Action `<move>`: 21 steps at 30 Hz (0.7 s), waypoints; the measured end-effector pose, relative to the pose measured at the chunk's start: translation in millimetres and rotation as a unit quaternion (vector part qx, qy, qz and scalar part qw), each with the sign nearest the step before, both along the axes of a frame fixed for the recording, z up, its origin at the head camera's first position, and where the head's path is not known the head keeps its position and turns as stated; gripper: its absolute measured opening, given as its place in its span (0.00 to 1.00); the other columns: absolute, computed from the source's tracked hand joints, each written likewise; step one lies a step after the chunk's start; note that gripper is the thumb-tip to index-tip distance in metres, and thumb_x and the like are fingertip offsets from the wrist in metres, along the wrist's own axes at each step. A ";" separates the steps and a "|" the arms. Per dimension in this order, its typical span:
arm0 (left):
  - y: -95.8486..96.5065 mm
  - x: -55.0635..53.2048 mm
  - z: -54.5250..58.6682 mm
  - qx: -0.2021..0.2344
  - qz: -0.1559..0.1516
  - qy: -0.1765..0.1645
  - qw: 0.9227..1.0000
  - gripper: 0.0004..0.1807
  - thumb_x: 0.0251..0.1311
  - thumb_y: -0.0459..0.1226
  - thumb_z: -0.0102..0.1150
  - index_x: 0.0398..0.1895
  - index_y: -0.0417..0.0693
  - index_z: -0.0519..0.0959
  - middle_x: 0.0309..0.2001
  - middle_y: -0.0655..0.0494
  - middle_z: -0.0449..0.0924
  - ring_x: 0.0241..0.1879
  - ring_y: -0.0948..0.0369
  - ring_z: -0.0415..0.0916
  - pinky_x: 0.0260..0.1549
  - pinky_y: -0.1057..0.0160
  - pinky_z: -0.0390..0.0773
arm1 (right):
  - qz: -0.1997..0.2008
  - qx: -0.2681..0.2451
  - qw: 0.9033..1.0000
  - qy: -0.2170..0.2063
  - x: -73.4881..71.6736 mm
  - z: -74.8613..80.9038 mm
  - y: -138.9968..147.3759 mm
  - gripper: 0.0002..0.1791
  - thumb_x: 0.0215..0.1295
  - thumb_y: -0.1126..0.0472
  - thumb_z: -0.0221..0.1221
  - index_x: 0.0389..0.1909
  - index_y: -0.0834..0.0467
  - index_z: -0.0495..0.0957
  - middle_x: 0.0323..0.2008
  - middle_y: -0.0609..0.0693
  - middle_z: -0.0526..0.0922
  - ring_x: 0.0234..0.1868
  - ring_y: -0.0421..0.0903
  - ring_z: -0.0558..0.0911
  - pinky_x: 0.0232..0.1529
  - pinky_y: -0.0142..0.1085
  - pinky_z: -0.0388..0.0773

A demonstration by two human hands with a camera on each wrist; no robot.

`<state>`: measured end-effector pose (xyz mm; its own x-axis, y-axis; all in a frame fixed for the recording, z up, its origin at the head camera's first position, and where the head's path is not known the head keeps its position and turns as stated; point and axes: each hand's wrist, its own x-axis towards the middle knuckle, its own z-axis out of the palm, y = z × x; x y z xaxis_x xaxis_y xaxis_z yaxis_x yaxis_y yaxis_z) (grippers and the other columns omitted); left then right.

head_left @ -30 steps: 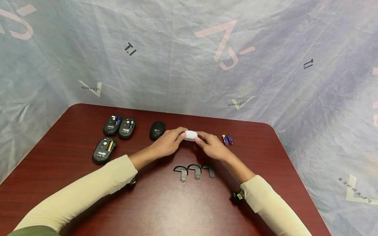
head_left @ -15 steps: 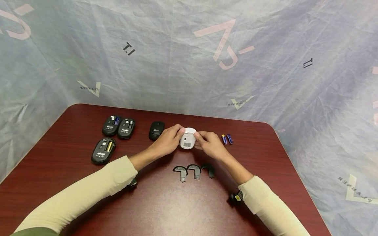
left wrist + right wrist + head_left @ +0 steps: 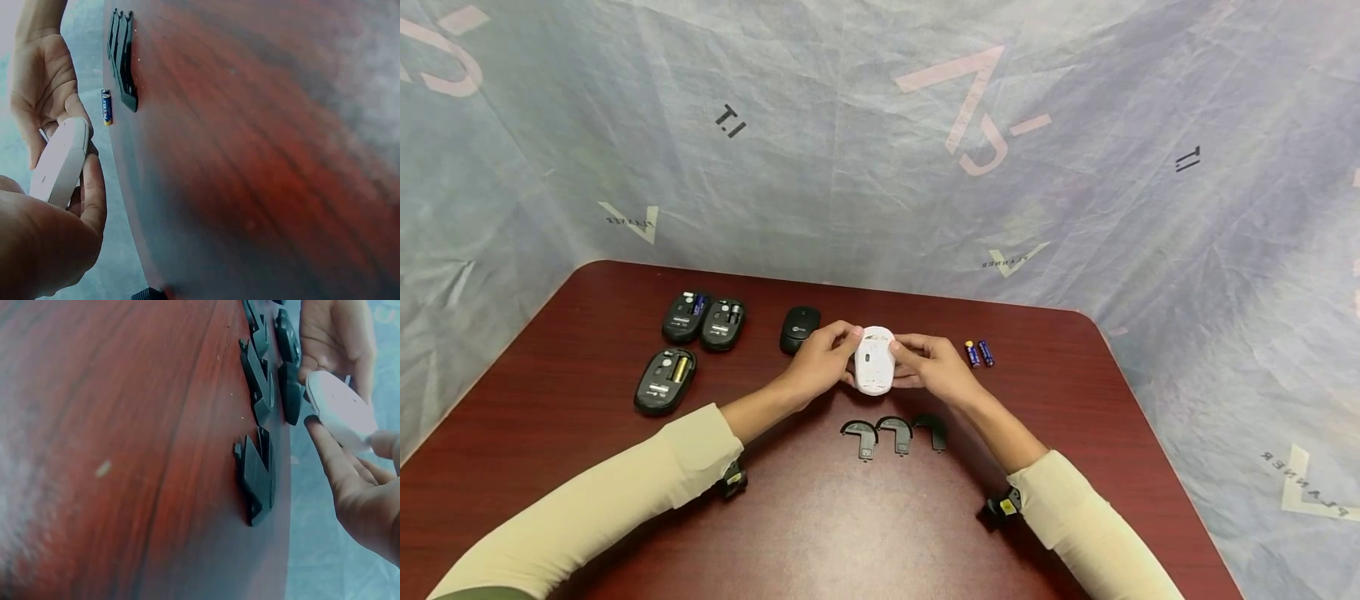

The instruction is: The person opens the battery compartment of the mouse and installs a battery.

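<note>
White computer mouse (image 3: pixel 875 367), long way pointing ahead, sits between the left hand (image 3: pixel 820 360) and right hand (image 3: pixel 937 367), fingers pinching both sides.

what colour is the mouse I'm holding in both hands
White. The mouse shows best in the head view, its underside facing the camera.

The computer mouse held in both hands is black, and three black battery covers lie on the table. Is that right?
Not quite: the computer mouse held by the left hand and right hand is white, as the head view shows. Three black battery covers do lie on the table.
</note>
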<state>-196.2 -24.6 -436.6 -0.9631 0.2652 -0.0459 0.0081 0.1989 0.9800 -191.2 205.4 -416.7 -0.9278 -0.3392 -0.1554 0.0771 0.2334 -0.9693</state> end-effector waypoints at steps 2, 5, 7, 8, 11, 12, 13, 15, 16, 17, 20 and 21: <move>-1.2 1.5 -0.1 0.015 -0.002 -0.005 1.000 0.20 0.92 0.45 0.50 0.70 0.41 0.81 0.54 0.42 0.84 0.35 0.59 0.84 0.37 0.56 0.93 | 0.005 -0.011 1.000 -0.008 1.7 -0.4 0.1 0.26 0.88 0.61 0.59 0.79 0.68 0.74 0.57 0.65 0.90 0.48 0.46 0.94 0.56 0.48 0.96; -2.4 4.1 0.8 0.025 -0.007 -0.003 1.000 0.20 0.90 0.44 0.53 0.73 0.45 0.81 0.59 0.41 0.84 0.37 0.59 0.85 0.36 0.59 0.93 | 0.010 -0.023 1.000 -0.014 4.4 -0.7 -0.3 0.28 0.86 0.64 0.61 0.82 0.63 0.73 0.59 0.64 0.89 0.50 0.48 0.94 0.57 0.49 0.96; -2.4 6.1 1.9 0.030 -0.006 -0.002 1.000 0.20 0.88 0.44 0.57 0.73 0.48 0.82 0.61 0.42 0.85 0.37 0.59 0.85 0.36 0.61 0.93 | 0.015 -0.026 0.999 -0.013 5.7 -1.0 0.5 0.29 0.85 0.66 0.61 0.83 0.60 0.72 0.60 0.64 0.87 0.52 0.48 0.94 0.57 0.50 0.96; -2.0 6.7 2.1 0.033 -0.005 0.001 0.999 0.20 0.87 0.44 0.59 0.73 0.49 0.83 0.61 0.43 0.85 0.38 0.59 0.86 0.35 0.62 0.93 | 0.016 -0.027 0.999 -0.012 6.3 -1.3 1.1 0.30 0.85 0.66 0.61 0.83 0.59 0.72 0.61 0.64 0.87 0.52 0.48 0.94 0.57 0.50 0.96; -1.3 8.0 2.5 0.041 -0.004 0.012 0.999 0.20 0.84 0.44 0.64 0.72 0.51 0.85 0.60 0.43 0.87 0.40 0.60 0.86 0.34 0.62 0.93 | 0.019 -0.033 0.999 -0.006 7.4 -3.2 2.2 0.29 0.84 0.67 0.61 0.83 0.59 0.72 0.63 0.66 0.85 0.52 0.49 0.94 0.57 0.51 0.95; -1.2 8.4 2.5 0.043 -0.004 0.018 0.999 0.20 0.83 0.44 0.65 0.72 0.51 0.85 0.59 0.44 0.87 0.41 0.60 0.85 0.34 0.62 0.93 | 0.019 -0.036 0.999 -0.003 8.0 -3.5 2.4 0.29 0.84 0.68 0.61 0.82 0.59 0.73 0.63 0.66 0.84 0.51 0.49 0.94 0.56 0.51 0.96; -1.1 8.6 2.5 0.044 -0.004 0.023 0.999 0.20 0.83 0.44 0.65 0.72 0.52 0.85 0.58 0.44 0.87 0.42 0.59 0.85 0.35 0.61 0.94 | 0.018 -0.040 0.999 0.000 8.4 -4.0 2.3 0.29 0.84 0.68 0.61 0.82 0.60 0.73 0.63 0.67 0.84 0.51 0.49 0.94 0.56 0.51 0.96; -1.2 9.0 2.1 0.048 -0.006 0.033 0.998 0.20 0.83 0.43 0.66 0.73 0.54 0.85 0.56 0.44 0.86 0.43 0.59 0.84 0.35 0.60 0.94 | 0.014 -0.046 0.999 0.011 9.6 -4.7 1.7 0.29 0.83 0.68 0.62 0.81 0.62 0.73 0.62 0.68 0.84 0.49 0.48 0.94 0.55 0.50 0.96; -1.3 9.0 1.5 0.050 -0.007 0.038 0.998 0.20 0.83 0.43 0.65 0.73 0.55 0.84 0.56 0.45 0.86 0.43 0.59 0.84 0.35 0.60 0.94 | 0.013 -0.046 0.999 0.020 10.3 -5.0 1.3 0.29 0.83 0.69 0.62 0.81 0.63 0.73 0.61 0.69 0.85 0.49 0.48 0.94 0.54 0.49 0.96; -1.3 9.0 1.0 0.052 -0.008 0.042 0.998 0.21 0.83 0.43 0.65 0.74 0.55 0.84 0.55 0.45 0.86 0.43 0.59 0.84 0.36 0.59 0.94 | 0.012 -0.046 0.998 0.029 11.0 -5.2 0.9 0.29 0.83 0.69 0.62 0.81 0.63 0.74 0.60 0.70 0.85 0.48 0.47 0.93 0.53 0.48 0.96; -1.0 8.7 -0.7 0.061 -0.010 0.054 0.997 0.21 0.84 0.43 0.65 0.75 0.55 0.83 0.54 0.46 0.85 0.43 0.60 0.83 0.36 0.58 0.94 | 0.014 -0.041 0.997 0.059 13.1 -5.3 0.1 0.29 0.83 0.69 0.62 0.81 0.62 0.73 0.59 0.71 0.86 0.47 0.46 0.93 0.52 0.48 0.97; -0.7 8.5 -1.1 0.065 -0.011 0.058 0.996 0.21 0.84 0.42 0.65 0.75 0.55 0.83 0.53 0.47 0.85 0.42 0.60 0.83 0.35 0.58 0.94 | 0.015 -0.038 0.997 0.071 13.8 -5.1 0.0 0.30 0.83 0.69 0.62 0.82 0.61 0.73 0.59 0.72 0.86 0.47 0.45 0.93 0.52 0.49 0.97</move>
<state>-187.7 -25.3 -437.7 -0.9539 0.2823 0.1017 0.1258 0.0683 0.9897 -177.4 205.3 -421.8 -0.9276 -0.3735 0.0033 -0.0677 0.1593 -0.9849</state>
